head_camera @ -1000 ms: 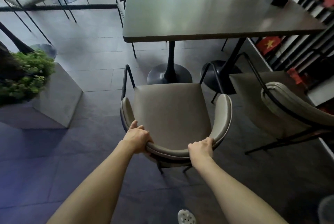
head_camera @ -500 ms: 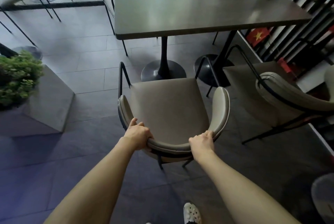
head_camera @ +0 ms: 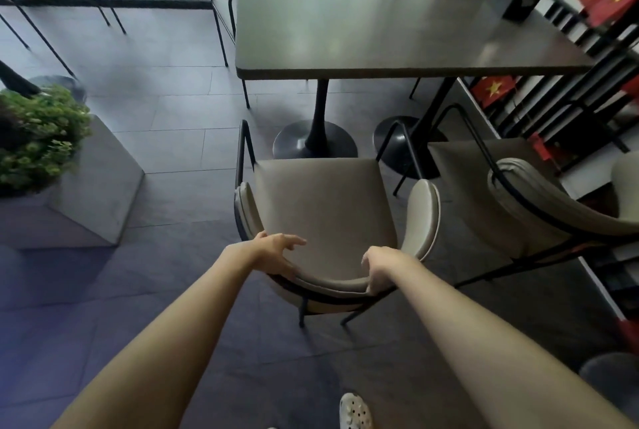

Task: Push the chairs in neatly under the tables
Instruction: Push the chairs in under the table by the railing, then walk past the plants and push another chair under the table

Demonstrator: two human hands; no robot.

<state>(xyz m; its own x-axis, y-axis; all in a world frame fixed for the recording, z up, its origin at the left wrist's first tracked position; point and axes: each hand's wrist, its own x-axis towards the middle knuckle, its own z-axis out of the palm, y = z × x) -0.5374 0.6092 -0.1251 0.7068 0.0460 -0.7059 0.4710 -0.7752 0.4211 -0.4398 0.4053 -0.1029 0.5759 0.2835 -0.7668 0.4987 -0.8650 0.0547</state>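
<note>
Pushing with my left hand (head_camera: 273, 252) splayed loose and right hand (head_camera: 378, 264) hooking the chair (head_camera: 321, 207) back, I risk skewing it against the table (head_camera: 397, 24) post.

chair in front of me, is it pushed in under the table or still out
Still out. The chair stands clear of the table; bare floor and the pedestal base show between them.

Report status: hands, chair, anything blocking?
Left hand open, resting on backrest; right hand curled on rim. Chair short of table, seat not under. Pedestal base ahead.
</note>
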